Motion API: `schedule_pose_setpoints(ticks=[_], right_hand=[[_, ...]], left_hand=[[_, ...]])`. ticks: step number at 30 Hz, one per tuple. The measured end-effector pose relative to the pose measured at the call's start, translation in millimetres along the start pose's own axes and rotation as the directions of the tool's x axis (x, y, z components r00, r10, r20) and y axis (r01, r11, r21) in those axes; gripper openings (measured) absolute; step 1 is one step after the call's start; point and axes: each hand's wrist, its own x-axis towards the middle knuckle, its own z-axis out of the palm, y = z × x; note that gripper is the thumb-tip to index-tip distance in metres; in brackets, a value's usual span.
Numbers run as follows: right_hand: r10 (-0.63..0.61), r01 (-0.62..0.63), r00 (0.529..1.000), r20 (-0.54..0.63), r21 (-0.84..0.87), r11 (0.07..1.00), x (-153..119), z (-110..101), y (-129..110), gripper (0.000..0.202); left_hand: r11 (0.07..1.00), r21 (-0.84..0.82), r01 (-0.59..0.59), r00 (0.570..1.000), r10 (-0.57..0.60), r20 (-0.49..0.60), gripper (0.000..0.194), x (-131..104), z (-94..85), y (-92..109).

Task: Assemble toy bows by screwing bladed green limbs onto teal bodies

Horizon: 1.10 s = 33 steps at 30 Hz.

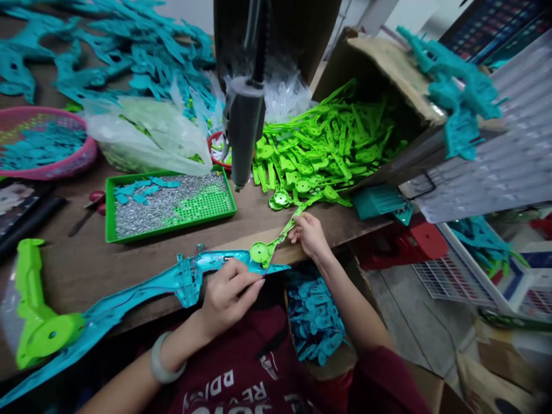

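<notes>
My right hand pinches the far end of a slim lime-green plastic piece with a round disc at its near end. That disc lies over the right end of a long turquoise plastic half-shell, open side up, along the table's front edge. Closed at the fingertips, my left hand holds a thin reddish-purple wire beside the disc. More thin wire runs inside the shell. At the shell's left part sits a larger lime-green piece with a round plate.
An electric screwdriver hangs above the table. Behind are a green tray of screws, a heap of lime-green parts spilling from a carton, a pink basket and piled turquoise shells. Below the edge are more turquoise parts.
</notes>
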Motion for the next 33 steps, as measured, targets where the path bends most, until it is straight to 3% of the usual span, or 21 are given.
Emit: schedule_pose_setpoints(ticks=[4, 6, 8, 11, 14, 16, 20, 24, 28, 33], right_hand=[[0.066, -0.065, 0.997, 0.051, -0.017, 0.998, 9, 0, 0, 0.04], [0.09, -0.088, 0.993, 0.07, -0.025, 0.996, 11, -3, -1, 0.04], [0.109, -0.107, 0.991, 0.079, -0.03, 0.994, 11, -6, -1, 0.04], [0.138, -0.135, 0.987, 0.084, -0.035, 0.99, 5, -8, 0, 0.041], [0.178, -0.175, 0.979, 0.104, -0.039, 0.984, -6, -6, 1, 0.042], [0.202, -0.2, 0.969, 0.14, -0.035, 0.979, -12, -3, 3, 0.04], [0.219, -0.218, 0.957, 0.191, -0.026, 0.976, -15, 2, 3, 0.039], [0.231, -0.218, 0.952, 0.203, -0.083, 0.972, -5, -1, -1, 0.038], [0.225, -0.197, 0.958, 0.181, -0.16, 0.967, 5, -7, -5, 0.037], [0.292, -0.201, 0.931, 0.22, -0.358, 0.912, 8, -11, -6, 0.031]], left_hand=[[0.931, -0.342, 0.125, 0.988, -0.086, 0.125, 0.02, 16, 7.3, -2], [0.896, -0.411, 0.17, 0.975, -0.093, 0.201, 0.022, 21, 9.2, -4], [0.916, -0.344, 0.206, 0.967, -0.137, 0.213, 0.018, 21, 10.8, -8], [0.966, -0.071, 0.248, 0.95, -0.229, 0.211, 0.005, 13, 9.3, -14], [0.959, 0.227, 0.169, 0.938, -0.227, 0.262, 0.023, 1, -1.2, -22], [0.94, 0.334, 0.077, 0.925, -0.192, 0.327, 0.026, -5, -11.5, -25], [0.94, 0.336, -0.058, 0.92, -0.08, 0.384, 0.022, -10, -22.7, -22], [0.888, 0.433, -0.155, 0.946, 0.007, 0.324, 0.02, -2, -8.4, -11], [0.836, 0.526, -0.155, 0.954, -0.011, 0.3, 0.011, 10, 7.0, -3], [0.824, 0.557, -0.104, 0.964, -0.054, 0.26, 0.01, 8, 1.2, -10]])
